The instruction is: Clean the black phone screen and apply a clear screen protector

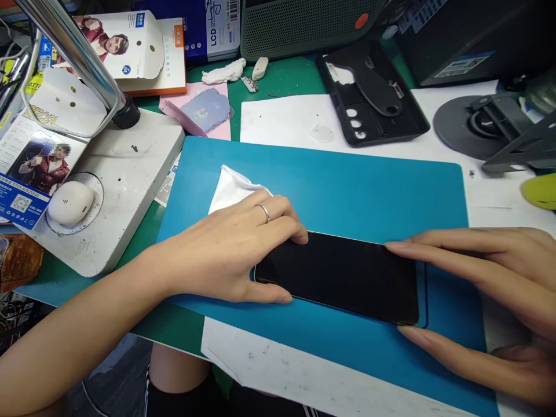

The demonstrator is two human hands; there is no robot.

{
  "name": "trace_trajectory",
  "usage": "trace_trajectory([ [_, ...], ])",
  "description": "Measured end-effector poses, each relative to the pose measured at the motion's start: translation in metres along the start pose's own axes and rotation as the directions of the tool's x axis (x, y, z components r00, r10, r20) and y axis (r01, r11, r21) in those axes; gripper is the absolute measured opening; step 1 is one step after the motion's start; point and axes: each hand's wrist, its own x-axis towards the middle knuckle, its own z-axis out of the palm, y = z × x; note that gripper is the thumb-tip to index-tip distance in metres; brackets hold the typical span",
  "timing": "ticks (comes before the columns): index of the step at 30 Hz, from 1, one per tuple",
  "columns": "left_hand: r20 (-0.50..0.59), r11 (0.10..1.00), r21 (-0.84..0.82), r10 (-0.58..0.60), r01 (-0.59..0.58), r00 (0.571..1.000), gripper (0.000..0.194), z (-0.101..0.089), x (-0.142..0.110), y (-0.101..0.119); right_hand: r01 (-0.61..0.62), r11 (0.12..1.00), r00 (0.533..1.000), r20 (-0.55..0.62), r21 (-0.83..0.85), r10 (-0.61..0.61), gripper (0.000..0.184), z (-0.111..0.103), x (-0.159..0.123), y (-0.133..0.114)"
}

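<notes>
A dark phone (343, 278), its black glassy face upward, lies lengthwise on a blue mat (365, 191). My left hand (230, 249), with a ring on one finger, grips the phone's left end, thumb along the near edge and fingers over the far edge. At the other end, my right hand (490, 295) pinches the long edges between fingertips and thumb. A thin dark line runs just beyond the phone's right end; I cannot tell what it is. Behind my left hand lies a crumpled white cloth (232, 188), partly covered by the fingers.
A metal lamp post (73, 46) rises from a white base (143, 156) on the left, with a white earbud case (72, 202) on it. Toward the back are a black phone case (373, 98) and printed boxes (152, 46). A grey stand (490, 127) is at right.
</notes>
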Motion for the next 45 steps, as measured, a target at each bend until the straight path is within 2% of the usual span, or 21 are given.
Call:
trace_trajectory([
  [6,0.007,1.000,0.006,-0.011,0.011,1.000,0.044,-0.001,0.001,0.001,-0.003,1.000,1.000,-0.003,0.012,0.003,0.078,0.001,0.000,0.000],
  [12,0.013,1.000,0.004,-0.025,0.025,1.000,0.044,-0.002,0.001,0.001,-0.056,0.997,0.998,0.002,0.060,0.056,0.081,0.000,0.001,-0.005],
  [19,0.032,0.999,0.024,-0.036,0.035,0.999,0.044,-0.003,0.001,0.002,-0.110,0.989,0.994,0.009,0.099,0.110,0.070,-0.001,0.001,-0.009],
  [29,0.039,0.997,0.063,-0.054,0.051,0.998,0.043,-0.006,0.002,0.004,-0.086,0.989,0.996,0.011,0.121,0.086,0.052,0.002,0.000,-0.004],
  [40,0.065,0.988,0.112,-0.113,0.105,0.992,0.048,-0.010,0.003,0.005,-0.199,0.940,0.979,0.024,0.278,0.200,0.062,0.003,0.001,-0.004],
  [45,0.057,0.985,0.114,-0.138,0.131,0.989,0.051,-0.011,0.001,0.005,-0.150,0.939,0.988,0.020,0.309,0.151,0.065,0.002,0.003,0.001],
])
